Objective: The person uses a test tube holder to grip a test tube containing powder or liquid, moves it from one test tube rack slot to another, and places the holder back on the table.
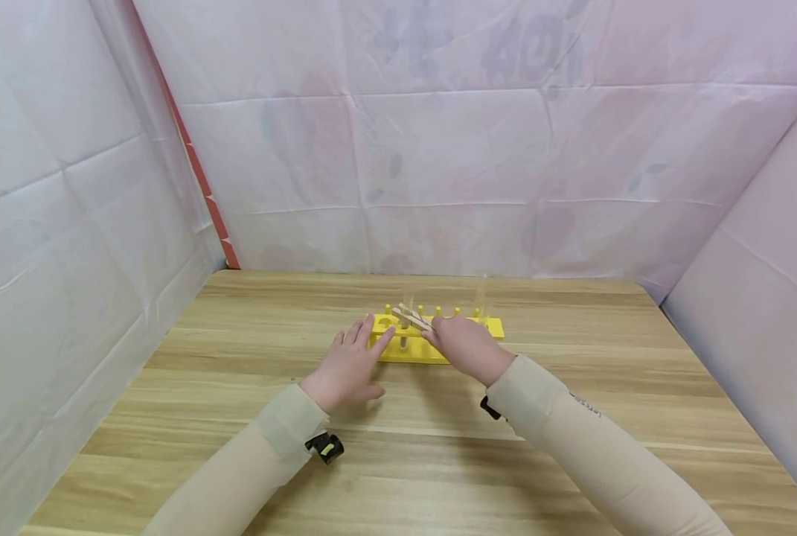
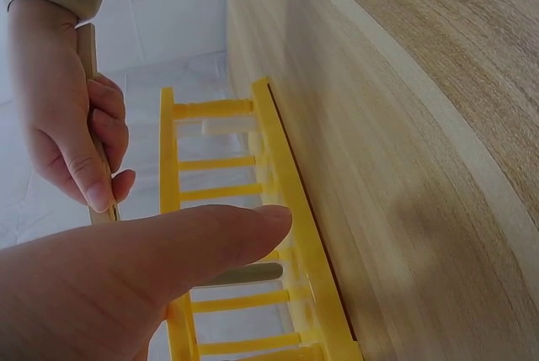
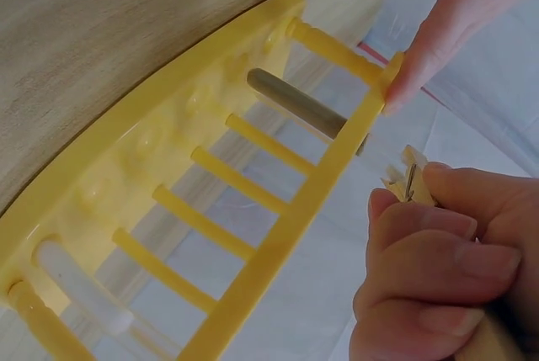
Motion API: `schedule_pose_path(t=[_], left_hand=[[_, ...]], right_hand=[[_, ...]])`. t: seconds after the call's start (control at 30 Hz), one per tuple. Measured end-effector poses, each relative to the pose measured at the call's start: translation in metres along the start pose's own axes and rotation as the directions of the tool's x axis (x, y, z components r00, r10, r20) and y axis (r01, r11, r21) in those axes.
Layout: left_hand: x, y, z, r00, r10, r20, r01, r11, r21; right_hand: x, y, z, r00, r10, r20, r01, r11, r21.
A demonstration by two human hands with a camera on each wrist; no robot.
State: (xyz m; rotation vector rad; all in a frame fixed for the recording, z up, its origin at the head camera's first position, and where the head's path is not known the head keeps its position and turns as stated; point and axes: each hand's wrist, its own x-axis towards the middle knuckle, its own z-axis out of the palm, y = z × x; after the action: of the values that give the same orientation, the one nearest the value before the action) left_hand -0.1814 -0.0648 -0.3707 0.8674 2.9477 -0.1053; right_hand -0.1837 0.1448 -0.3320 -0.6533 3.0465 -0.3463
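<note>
A yellow test tube rack (image 1: 438,355) stands on the table. My left hand (image 1: 347,372), fingers spread and fairly straight, touches the left end of its top plate. In my right hand (image 1: 468,346) I grip a wooden test tube clamp (image 1: 411,318). The clamp's tip is at the upper part of a glass tube with grey-brown contents (image 3: 295,102), which stands in the rack near the left end. Whether the clamp's jaws bear on the glass I cannot tell. Toward the right end stands another tube with white contents (image 3: 80,285).
The rack's top plate (image 3: 295,226) has yellow posts (image 3: 202,268) below it. Wood-grain table (image 1: 237,327) surrounds the rack. Pale hanging cloth (image 1: 438,149) encloses the back and both sides.
</note>
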Motion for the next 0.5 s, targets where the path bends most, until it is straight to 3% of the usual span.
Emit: schedule_pose_path(t=[0.5], left_hand=[[-0.0013,0.0009,-0.0016,1.0,0.003,-0.005,-0.003,1.0,-0.014]], right_hand=[[0.0018,0.0007,-0.0015,1.0,0.018,0.005,-0.018,0.999,0.047]])
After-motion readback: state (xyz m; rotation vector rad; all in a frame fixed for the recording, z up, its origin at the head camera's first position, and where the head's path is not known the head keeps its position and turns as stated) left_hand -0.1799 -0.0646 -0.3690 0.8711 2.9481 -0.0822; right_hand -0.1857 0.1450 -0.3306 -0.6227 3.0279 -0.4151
